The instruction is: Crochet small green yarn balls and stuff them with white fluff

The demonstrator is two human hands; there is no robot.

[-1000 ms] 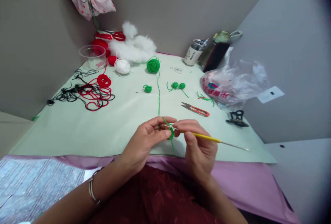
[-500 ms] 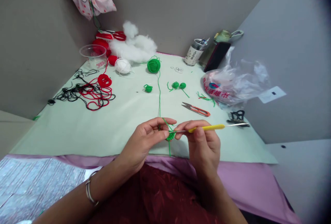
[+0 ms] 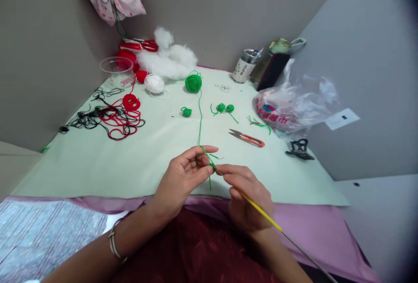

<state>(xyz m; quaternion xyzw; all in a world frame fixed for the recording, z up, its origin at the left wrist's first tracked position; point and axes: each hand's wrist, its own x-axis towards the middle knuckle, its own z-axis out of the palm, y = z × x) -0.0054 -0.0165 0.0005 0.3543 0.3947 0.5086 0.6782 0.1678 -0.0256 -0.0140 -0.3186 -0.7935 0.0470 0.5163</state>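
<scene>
My left hand [image 3: 187, 172] pinches a small green crochet piece [image 3: 212, 166] between thumb and fingers, and most of the piece is hidden. Green yarn [image 3: 200, 122] runs from the green yarn ball [image 3: 193, 83] over the left index finger down to the piece; a short tail hangs below. In my right hand [image 3: 250, 191] is a crochet hook [image 3: 261, 211] with a yellow handle, its thin tip at the crochet piece and its long metal end slanting down to the right.
Orange-handled thread snips [image 3: 247, 138] lie ahead of my right hand, near small green crocheted balls [image 3: 221, 107]. Tangled black and red yarn [image 3: 120, 122] spreads at left. White stuffing [image 3: 170, 58] sits at the back; a plastic bag [image 3: 290, 104] and black hair clip [image 3: 299, 149] are at right.
My right hand has turned and lowered, so the hook swung from nearly level to slanting down-right. The crochet piece has tilted and shows less of its face.
</scene>
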